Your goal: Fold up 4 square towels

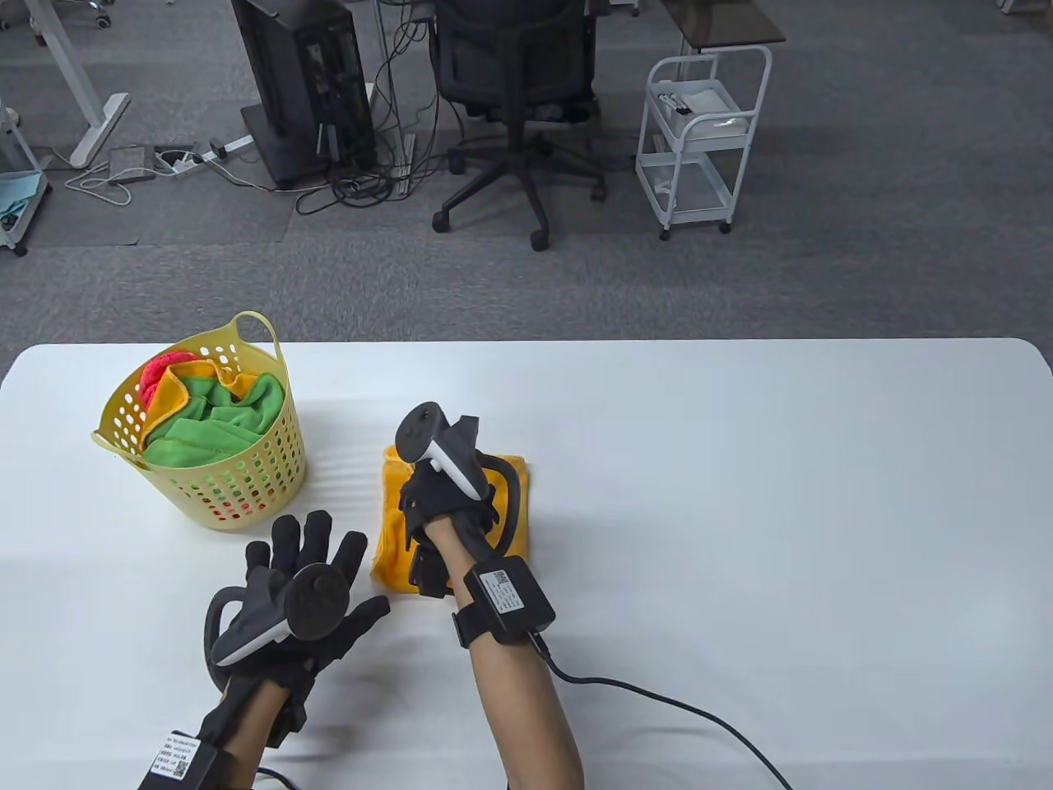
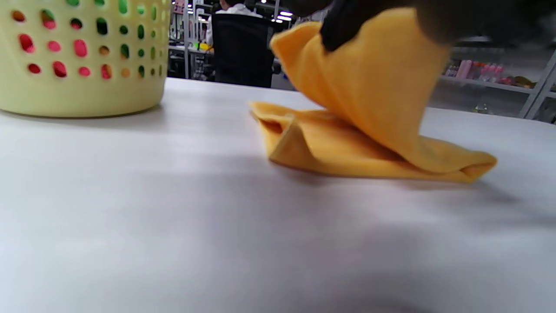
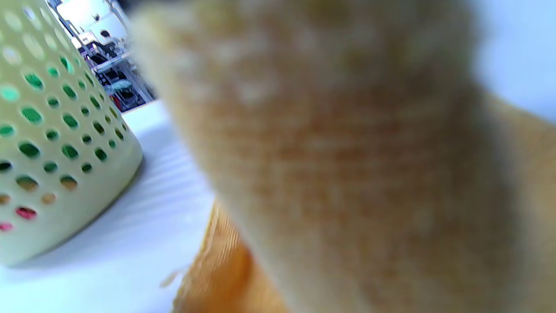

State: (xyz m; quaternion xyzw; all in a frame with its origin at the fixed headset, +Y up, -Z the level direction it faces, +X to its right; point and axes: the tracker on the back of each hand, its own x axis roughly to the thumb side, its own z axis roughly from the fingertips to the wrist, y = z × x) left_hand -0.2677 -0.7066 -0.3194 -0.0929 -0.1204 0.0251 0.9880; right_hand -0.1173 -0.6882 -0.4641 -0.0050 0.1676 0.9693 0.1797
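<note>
The right hand (image 1: 440,502) is pinching a flap of the orange towel (image 1: 395,527) and holding it lifted off the table (image 1: 740,494), while the rest of the towel lies folded right under it. The left hand (image 1: 300,588) sits at about 8 o'clock from the towel, fingers spread flat and holding nothing. The yellow basket (image 1: 206,485) with green and red towels is at 10 o'clock, close by. There's loads of bare table out toward 3 o'clock.
</note>
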